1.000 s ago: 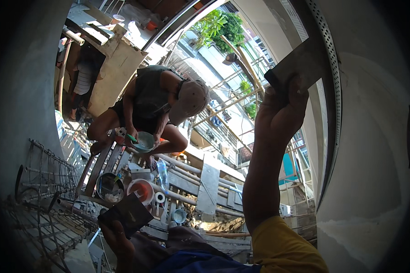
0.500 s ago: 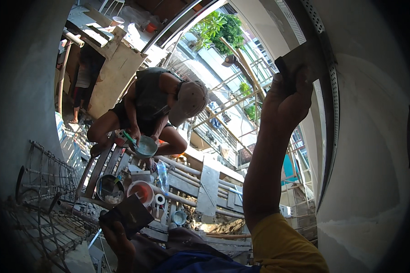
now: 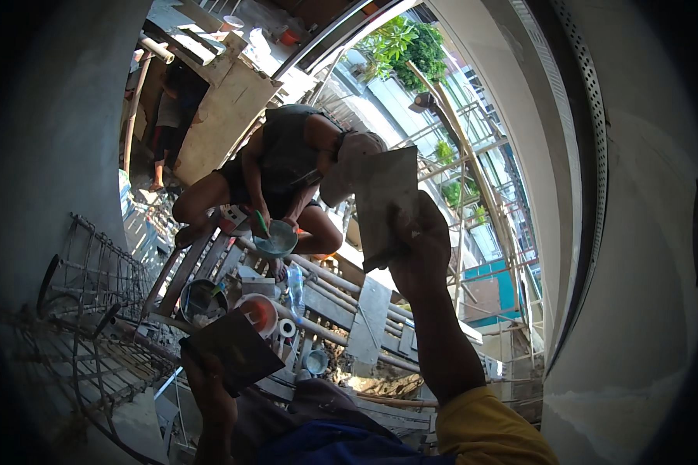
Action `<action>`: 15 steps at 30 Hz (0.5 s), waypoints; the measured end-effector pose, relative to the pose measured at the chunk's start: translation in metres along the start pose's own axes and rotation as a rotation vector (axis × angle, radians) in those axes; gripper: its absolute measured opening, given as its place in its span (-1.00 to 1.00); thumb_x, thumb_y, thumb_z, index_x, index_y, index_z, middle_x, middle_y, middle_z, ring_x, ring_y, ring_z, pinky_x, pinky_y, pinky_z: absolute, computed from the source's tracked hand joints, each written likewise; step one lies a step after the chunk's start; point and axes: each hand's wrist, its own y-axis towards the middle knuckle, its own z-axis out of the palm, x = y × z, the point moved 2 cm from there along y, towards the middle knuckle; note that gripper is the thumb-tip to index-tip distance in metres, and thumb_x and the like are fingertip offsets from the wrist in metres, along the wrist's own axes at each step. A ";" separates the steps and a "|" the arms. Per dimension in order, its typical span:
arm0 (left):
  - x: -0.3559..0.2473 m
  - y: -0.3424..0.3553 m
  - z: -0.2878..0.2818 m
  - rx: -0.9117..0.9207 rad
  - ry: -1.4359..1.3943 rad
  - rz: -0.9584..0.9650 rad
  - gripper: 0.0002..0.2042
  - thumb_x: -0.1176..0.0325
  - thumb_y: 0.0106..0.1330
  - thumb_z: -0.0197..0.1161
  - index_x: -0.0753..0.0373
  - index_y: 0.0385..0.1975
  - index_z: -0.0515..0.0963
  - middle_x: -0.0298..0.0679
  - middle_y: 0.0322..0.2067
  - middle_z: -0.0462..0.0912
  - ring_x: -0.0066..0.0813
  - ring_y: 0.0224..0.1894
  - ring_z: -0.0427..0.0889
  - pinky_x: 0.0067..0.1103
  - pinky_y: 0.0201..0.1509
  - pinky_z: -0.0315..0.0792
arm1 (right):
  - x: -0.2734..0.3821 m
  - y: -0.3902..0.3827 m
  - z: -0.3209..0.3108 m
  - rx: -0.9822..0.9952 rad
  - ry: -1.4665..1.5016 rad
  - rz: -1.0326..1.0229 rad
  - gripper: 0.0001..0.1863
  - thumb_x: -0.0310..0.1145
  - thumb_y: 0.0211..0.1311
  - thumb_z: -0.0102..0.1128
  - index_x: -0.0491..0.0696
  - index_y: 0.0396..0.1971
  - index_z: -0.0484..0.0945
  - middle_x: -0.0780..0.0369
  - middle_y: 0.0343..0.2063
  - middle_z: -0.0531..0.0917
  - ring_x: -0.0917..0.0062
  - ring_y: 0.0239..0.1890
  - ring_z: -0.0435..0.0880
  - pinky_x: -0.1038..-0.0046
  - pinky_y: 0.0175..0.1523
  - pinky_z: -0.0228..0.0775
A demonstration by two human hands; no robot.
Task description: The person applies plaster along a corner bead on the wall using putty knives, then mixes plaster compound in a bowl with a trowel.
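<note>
My right hand [image 3: 423,252] is raised in front of me and closed around a plastering trowel. Its flat grey rectangular blade [image 3: 384,190] stands nearly upright, away from the wall. Lower left, my left hand [image 3: 212,394] grips a dark rectangular plate [image 3: 239,350] by its near left side; a small pale smear marks its face. Fingers behind the plate are partly hidden. To the right runs a perforated metal corner strip [image 3: 597,167] along the edge of the plastered wall [image 3: 651,256].
A co-worker [image 3: 295,151] sits ahead, stirring a bowl [image 3: 276,240] with a green-handled tool. Buckets, including a pinkish one [image 3: 257,316], a clear bottle [image 3: 295,288] and a tape roll [image 3: 287,328] crowd the planks. Wire mesh [image 3: 101,271] stands at left; scaffolding poles [image 3: 473,155] rise beyond.
My right hand has brought the trowel down and left, off the metal strip by the right wall. The left-hand plate has shifted slightly right. The view has swung a little left.
</note>
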 end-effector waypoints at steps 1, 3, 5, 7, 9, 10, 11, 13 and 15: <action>0.001 0.003 0.005 -0.029 -0.099 -0.033 -0.46 0.06 0.36 0.12 0.29 0.17 0.20 -0.19 -0.03 0.40 -0.42 0.00 0.46 -0.46 0.07 0.41 | -0.007 -0.013 -0.010 0.225 -0.060 0.284 -0.72 -0.38 0.18 0.20 -0.21 -0.17 0.44 0.24 -0.33 0.58 0.60 -0.34 0.59 0.55 -0.26 0.46; 0.000 0.008 0.013 0.086 -0.270 -0.148 -0.40 0.11 0.36 0.14 0.28 0.27 0.11 -0.17 0.08 0.39 -0.39 0.09 0.46 -0.48 0.09 0.45 | -0.031 -0.039 -0.012 0.489 -0.185 0.564 -0.75 -0.31 0.14 0.28 -0.19 -0.34 0.51 0.32 -0.47 0.56 0.70 -0.44 0.52 0.61 -0.31 0.33; 0.003 0.012 0.013 0.048 -0.302 -0.258 -0.39 0.10 0.34 0.16 0.29 0.26 0.12 -0.17 0.09 0.40 -0.39 0.10 0.46 -0.47 0.09 0.46 | -0.060 -0.063 -0.001 0.682 -0.226 0.773 -0.77 -0.30 0.13 0.29 -0.16 -0.46 0.52 0.37 -0.55 0.53 0.75 -0.48 0.47 0.62 -0.35 0.26; 0.002 0.010 0.013 0.034 -0.315 -0.260 -0.40 0.10 0.34 0.16 0.29 0.24 0.14 -0.17 0.07 0.41 -0.39 0.09 0.47 -0.47 0.09 0.46 | -0.081 -0.084 0.011 0.730 -0.266 0.881 -0.79 -0.31 0.13 0.27 -0.14 -0.50 0.52 0.41 -0.64 0.48 0.78 -0.56 0.43 0.63 -0.44 0.23; 0.005 0.014 0.007 0.039 -0.338 -0.250 -0.41 0.10 0.34 0.16 0.30 0.23 0.15 -0.18 0.05 0.42 -0.40 0.08 0.48 -0.47 0.08 0.47 | -0.100 -0.085 0.002 0.697 -0.359 0.862 -0.79 -0.31 0.15 0.26 -0.15 -0.48 0.54 0.40 -0.64 0.49 0.78 -0.55 0.43 0.63 -0.45 0.23; 0.004 0.017 0.003 0.063 -0.323 -0.208 -0.43 0.10 0.35 0.16 0.30 0.21 0.17 -0.18 0.03 0.43 -0.42 0.05 0.49 -0.48 0.07 0.47 | -0.102 -0.079 -0.005 0.633 -0.476 0.812 -0.79 -0.30 0.17 0.25 -0.16 -0.46 0.56 0.40 -0.63 0.50 0.79 -0.55 0.43 0.63 -0.46 0.22; 0.006 0.019 -0.002 0.088 -0.308 -0.168 -0.45 0.10 0.35 0.15 0.30 0.19 0.19 -0.19 0.01 0.44 -0.43 0.03 0.50 -0.50 0.05 0.47 | -0.098 -0.074 -0.005 0.555 -0.512 0.809 -0.79 -0.31 0.16 0.25 -0.17 -0.48 0.55 0.39 -0.66 0.48 0.78 -0.60 0.41 0.63 -0.51 0.20; 0.013 0.020 -0.012 0.053 -0.252 -0.144 -0.47 0.11 0.36 0.15 0.30 0.17 0.20 -0.19 -0.01 0.44 -0.45 0.02 0.51 -0.50 0.04 0.48 | -0.100 -0.068 -0.012 0.392 -0.640 0.681 -0.79 -0.33 0.16 0.25 -0.16 -0.53 0.53 0.37 -0.72 0.46 0.77 -0.72 0.38 0.65 -0.64 0.14; 0.012 0.019 -0.013 -0.022 -0.102 -0.031 -0.57 0.17 0.40 0.08 0.31 0.12 0.23 -0.27 -0.12 0.45 -0.61 -0.17 0.48 -0.63 -0.10 0.43 | -0.095 -0.068 -0.019 0.390 -0.573 0.731 -0.81 -0.34 0.18 0.20 -0.15 -0.51 0.52 0.35 -0.70 0.48 0.76 -0.73 0.37 0.66 -0.65 0.14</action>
